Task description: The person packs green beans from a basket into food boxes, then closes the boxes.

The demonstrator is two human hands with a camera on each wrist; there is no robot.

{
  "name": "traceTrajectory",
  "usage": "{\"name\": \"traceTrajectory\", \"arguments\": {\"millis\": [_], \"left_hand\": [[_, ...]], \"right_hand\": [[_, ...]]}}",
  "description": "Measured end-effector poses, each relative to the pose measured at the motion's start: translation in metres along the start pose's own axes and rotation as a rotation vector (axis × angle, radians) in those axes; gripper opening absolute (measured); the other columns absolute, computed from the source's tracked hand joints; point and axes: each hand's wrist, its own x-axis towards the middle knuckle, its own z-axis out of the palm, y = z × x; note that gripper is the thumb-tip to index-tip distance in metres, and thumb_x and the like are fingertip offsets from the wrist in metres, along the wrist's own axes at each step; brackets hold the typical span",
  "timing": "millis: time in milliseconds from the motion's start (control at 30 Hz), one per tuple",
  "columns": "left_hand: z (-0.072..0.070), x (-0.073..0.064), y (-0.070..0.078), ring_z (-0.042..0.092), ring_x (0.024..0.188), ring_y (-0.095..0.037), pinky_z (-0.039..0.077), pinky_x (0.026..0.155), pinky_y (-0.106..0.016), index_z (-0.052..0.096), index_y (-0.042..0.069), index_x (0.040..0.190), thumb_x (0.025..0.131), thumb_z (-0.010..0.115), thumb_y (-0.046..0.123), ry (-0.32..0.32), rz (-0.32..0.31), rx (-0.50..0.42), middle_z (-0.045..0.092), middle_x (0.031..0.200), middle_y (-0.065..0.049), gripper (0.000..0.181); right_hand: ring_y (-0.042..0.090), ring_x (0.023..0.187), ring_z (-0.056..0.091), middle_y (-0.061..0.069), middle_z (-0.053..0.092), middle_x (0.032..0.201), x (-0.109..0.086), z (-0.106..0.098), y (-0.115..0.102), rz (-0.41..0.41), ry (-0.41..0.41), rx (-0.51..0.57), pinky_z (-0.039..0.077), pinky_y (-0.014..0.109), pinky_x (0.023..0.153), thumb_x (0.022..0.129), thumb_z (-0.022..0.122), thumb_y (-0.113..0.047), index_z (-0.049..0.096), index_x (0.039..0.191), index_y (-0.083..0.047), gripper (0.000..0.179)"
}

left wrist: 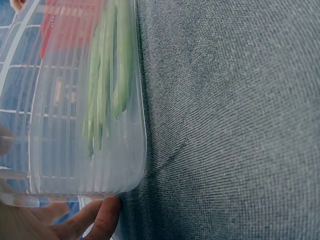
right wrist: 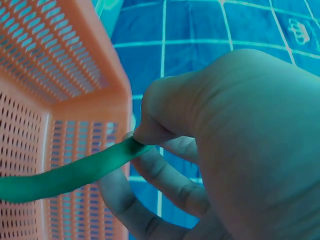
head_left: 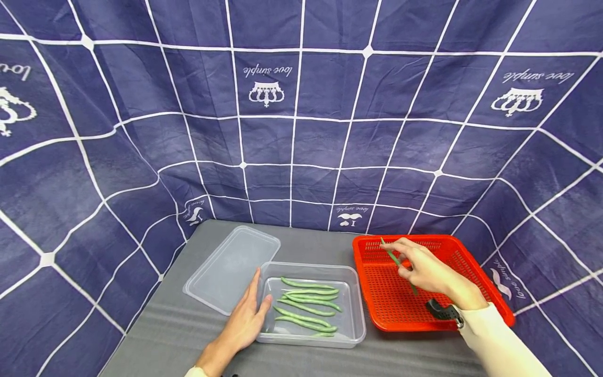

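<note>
Over the red basket (head_left: 391, 314), my right hand (head_left: 424, 267) pinches one green bean (right wrist: 75, 175) between thumb and fingers. The bean slants down toward the basket's mesh floor. My left hand (head_left: 247, 319) holds the left end of a clear plastic container (head_left: 348, 330), thumb over the rim and fingers along the outside wall. Inside that container several green beans (head_left: 308, 301) lie roughly side by side, pointing left to right. Through its ribbed wall in the left wrist view, the beans (left wrist: 122, 65) show resting near the bottom.
A clear flat lid (head_left: 235, 267) lies on the grey cloth-covered table (head_left: 160, 335), behind and left of the container. The basket stands close by the container's right side. Blue curtain cloth (head_left: 320, 141) with white lines encloses the back and both sides.
</note>
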Motion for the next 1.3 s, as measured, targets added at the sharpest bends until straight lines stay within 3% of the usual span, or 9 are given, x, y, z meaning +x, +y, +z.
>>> {"name": "traceTrajectory", "arguments": {"millis": [167, 367, 600, 800, 1000, 1167, 1300], "left_hand": [[0.001, -0.001, 0.0, 0.035, 0.177, -0.045, 0.032, 0.143, -0.066, 0.013, 0.015, 0.189, 0.122, 0.058, 0.033, -0.002, -0.001, -0.002, 0.029, 0.192, -0.023, 0.082], [0.002, -0.001, 0.0, 0.036, 0.177, -0.045, 0.033, 0.142, -0.066, 0.013, 0.016, 0.189, 0.122, 0.058, 0.033, -0.001, 0.002, -0.004, 0.03, 0.192, -0.023, 0.083], [0.001, -0.002, 0.0, 0.036, 0.177, -0.046, 0.033, 0.142, -0.068, 0.012, 0.018, 0.19, 0.122, 0.058, 0.034, -0.012, -0.01, -0.009, 0.031, 0.191, -0.024, 0.083], [0.001, -0.003, 0.001, 0.037, 0.176, -0.047, 0.034, 0.141, -0.069, 0.014, 0.015, 0.189, 0.122, 0.058, 0.034, -0.005, -0.001, -0.006, 0.031, 0.191, -0.025, 0.082], [0.0, -0.001, 0.002, 0.039, 0.174, -0.049, 0.036, 0.139, -0.07, 0.015, 0.014, 0.189, 0.122, 0.057, 0.034, 0.004, 0.015, -0.002, 0.034, 0.189, -0.027, 0.081], [-0.001, 0.0, 0.003, 0.039, 0.174, -0.048, 0.036, 0.139, -0.07, 0.015, 0.015, 0.189, 0.122, 0.057, 0.034, 0.003, 0.012, 0.004, 0.034, 0.19, -0.026, 0.081], [-0.003, 0.0, 0.003, 0.04, 0.174, -0.048, 0.037, 0.139, -0.069, 0.015, 0.014, 0.189, 0.122, 0.057, 0.034, -0.001, 0.011, 0.005, 0.034, 0.19, -0.026, 0.081]], "right_hand": [[0.015, 0.096, 0.08, 0.011, 0.074, 0.146, 0.005, 0.002, -0.014, -0.011, -0.029, 0.015, 0.069, 0.034, 0.086, 0.089, 0.076, 0.018, 0.072, 0.154, -0.006, 0.07], [0.01, 0.1, 0.069, 0.005, 0.075, 0.14, 0.012, 0.005, -0.03, -0.077, -0.032, -0.052, 0.064, 0.033, 0.087, 0.089, 0.079, 0.016, 0.073, 0.154, -0.008, 0.07], [0.014, 0.105, 0.07, 0.006, 0.075, 0.139, 0.021, 0.012, -0.048, -0.113, -0.077, -0.015, 0.066, 0.034, 0.091, 0.09, 0.076, 0.017, 0.071, 0.156, -0.005, 0.07], [0.013, 0.092, 0.063, 0.007, 0.073, 0.129, 0.027, 0.021, -0.059, -0.188, -0.103, 0.031, 0.058, 0.023, 0.078, 0.091, 0.074, 0.017, 0.07, 0.157, -0.008, 0.071], [0.013, 0.096, 0.065, 0.001, 0.073, 0.129, 0.033, 0.034, -0.071, -0.22, -0.132, 0.027, 0.056, 0.02, 0.08, 0.093, 0.076, 0.014, 0.072, 0.156, -0.012, 0.068], [0.005, 0.087, 0.058, 0.001, 0.071, 0.123, 0.04, 0.045, -0.083, -0.262, -0.165, 0.042, 0.054, 0.016, 0.075, 0.093, 0.075, 0.015, 0.073, 0.154, -0.013, 0.067], [0.011, 0.085, 0.061, 0.002, 0.071, 0.122, 0.043, 0.053, -0.091, -0.29, -0.192, 0.026, 0.053, 0.015, 0.076, 0.094, 0.076, 0.014, 0.071, 0.156, -0.013, 0.067]]}}
